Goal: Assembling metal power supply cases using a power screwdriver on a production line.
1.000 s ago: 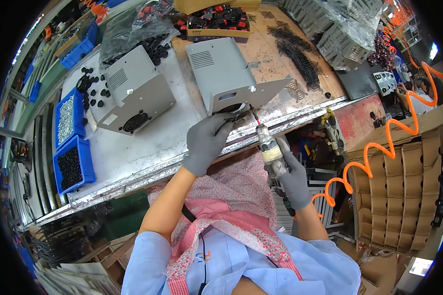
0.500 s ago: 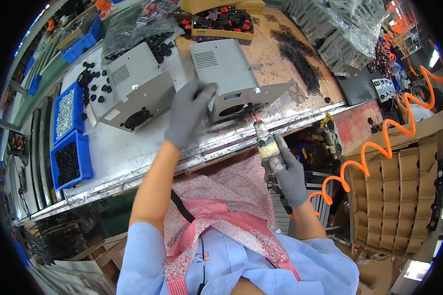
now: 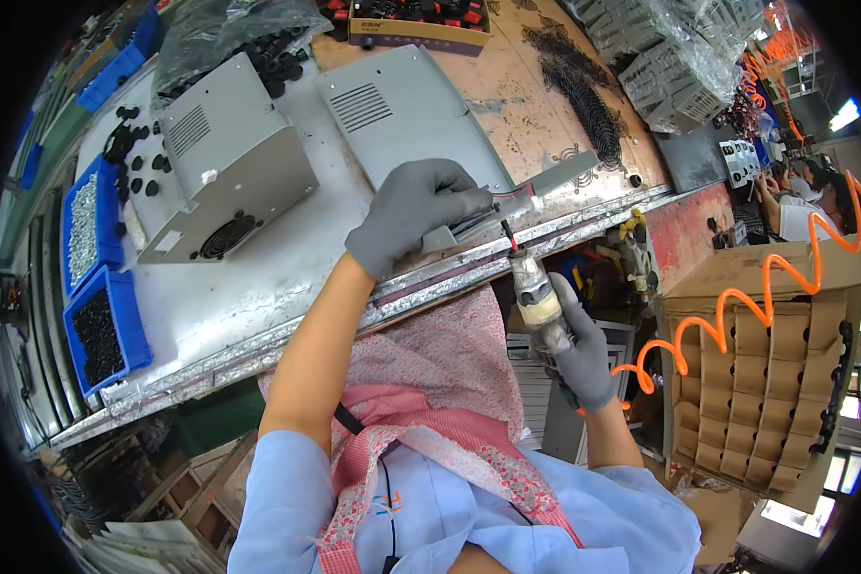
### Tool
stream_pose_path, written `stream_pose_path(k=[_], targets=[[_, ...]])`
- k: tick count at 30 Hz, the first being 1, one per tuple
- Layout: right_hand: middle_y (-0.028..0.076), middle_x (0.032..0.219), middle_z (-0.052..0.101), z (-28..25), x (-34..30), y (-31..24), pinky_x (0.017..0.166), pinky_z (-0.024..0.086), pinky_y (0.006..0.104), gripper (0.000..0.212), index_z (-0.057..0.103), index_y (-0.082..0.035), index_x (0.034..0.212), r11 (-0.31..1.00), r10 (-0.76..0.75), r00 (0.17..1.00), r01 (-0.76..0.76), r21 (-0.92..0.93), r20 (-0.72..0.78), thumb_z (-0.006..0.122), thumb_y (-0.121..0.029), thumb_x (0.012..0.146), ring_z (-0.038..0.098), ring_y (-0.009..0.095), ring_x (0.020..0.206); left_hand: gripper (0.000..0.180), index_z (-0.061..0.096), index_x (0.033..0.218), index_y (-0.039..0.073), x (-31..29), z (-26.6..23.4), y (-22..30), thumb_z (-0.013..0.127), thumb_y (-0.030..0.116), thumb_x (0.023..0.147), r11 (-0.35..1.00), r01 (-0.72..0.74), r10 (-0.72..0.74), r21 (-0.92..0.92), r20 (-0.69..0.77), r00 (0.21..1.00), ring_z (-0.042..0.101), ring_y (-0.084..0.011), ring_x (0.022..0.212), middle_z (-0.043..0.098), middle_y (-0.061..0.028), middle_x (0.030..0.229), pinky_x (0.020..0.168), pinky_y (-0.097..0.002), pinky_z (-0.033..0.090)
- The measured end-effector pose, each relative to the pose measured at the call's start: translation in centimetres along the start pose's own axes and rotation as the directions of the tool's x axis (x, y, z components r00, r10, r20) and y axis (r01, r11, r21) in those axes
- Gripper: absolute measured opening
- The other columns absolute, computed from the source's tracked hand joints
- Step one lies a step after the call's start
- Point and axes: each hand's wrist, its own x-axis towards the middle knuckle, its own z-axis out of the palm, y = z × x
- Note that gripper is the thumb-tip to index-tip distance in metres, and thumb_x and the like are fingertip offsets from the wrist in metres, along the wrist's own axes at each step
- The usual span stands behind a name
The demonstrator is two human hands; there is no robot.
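Note:
My left hand (image 3: 421, 212), in a grey glove, is at the near end of a grey sheet-metal case (image 3: 407, 110) with vent slots. Its fingers are bent and pressed together over the case's near panel, hiding much of it; what they pinch cannot be made out. My right hand (image 3: 580, 346), also gloved, grips a worn power screwdriver (image 3: 538, 304) wrapped in pale tape. Its dark bit points up, just right of my left fingertips, close to the case. Left of it stands a second grey metal case (image 3: 234, 158) with a round black fan opening (image 3: 228, 235).
Blue bins hold pale small parts (image 3: 83, 228) and black small parts (image 3: 98, 337) at the left. Black wire grilles (image 3: 584, 100) lie at the far right of the bench. An orange coiled hose (image 3: 727, 325) hangs beside a divided carton (image 3: 756, 392). Another person (image 3: 796, 212) sits beyond.
My left hand has moved right and down onto the near panel of the case, whose fan opening is now covered. The screwdriver has shifted slightly right and down. The whole view has shifted somewhat.

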Motion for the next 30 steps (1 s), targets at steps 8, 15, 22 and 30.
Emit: stream_pose_path(k=[8, 15, 22, 30], targets=[[0.012, 0.125, 0.053, -0.2, 1.2, 1.6, 0.092, 0.041, 0.0286, 0.068, 0.028, 0.004, 0.142, 0.974, -0.166, 0.985, 0.17, -0.147, 0.043, 0.056, -0.033, 0.093, 0.052, 0.015, 0.108, 0.025, 0.068, 0.093, -0.004, -0.6, -0.1, 0.5, 0.067, 0.019, 0.081, 0.964, 0.085, -0.095, -0.254, -0.027, 0.995, 0.058, -0.0088, 0.075, 0.067, -0.0062, 0.083, 0.069, -0.0232, 0.047], [0.013, 0.122, 0.055, 0.0, 1.1, 1.1, 0.089, 0.043, 0.0281, 0.069, 0.028, 0.004, 0.142, 0.984, -0.123, 0.992, 0.127, -0.122, 0.039, 0.056, -0.036, 0.093, 0.054, 0.016, 0.104, 0.023, 0.068, 0.093, -0.004, -0.5, -0.4, 0.2, 0.067, 0.016, 0.082, 0.966, 0.076, -0.08, -0.248, -0.007, 0.997, 0.06, -0.0092, 0.077, 0.068, -0.0069, 0.084, 0.072, -0.0238, 0.048], [0.008, 0.118, 0.055, -0.3, 1.0, -0.2, 0.075, 0.047, 0.025, 0.073, 0.026, 0.002, 0.143, 0.941, -0.179, 0.983, 0.185, -0.282, 0.046, 0.055, -0.042, 0.093, 0.057, 0.011, 0.087, 0.021, 0.067, 0.092, -0.005, -0.4, -0.3, 0.0, 0.065, 0.014, 0.083, 0.962, 0.044, -0.034, -0.268, 0.042, 0.999, 0.06, -0.0092, 0.079, 0.068, -0.0073, 0.087, 0.073, -0.0232, 0.048], [0.012, 0.088, 0.057, -1.8, 0.6, -4.6, 0.051, 0.052, 0.0266, 0.074, 0.028, -0.004, 0.144, 0.87, 0.193, 0.923, -0.318, 0.377, 0.332, 0.045, -0.055, 0.092, 0.059, 0.014, 0.065, 0.02, 0.066, 0.096, -0.004, -0.7, 0.0, -0.1, 0.064, 0.013, 0.086, 0.932, 0.027, -0.022, -0.362, 0.019, 1.0, 0.058, -0.0084, 0.074, 0.066, -0.0057, 0.084, 0.066, -0.022, 0.047]])
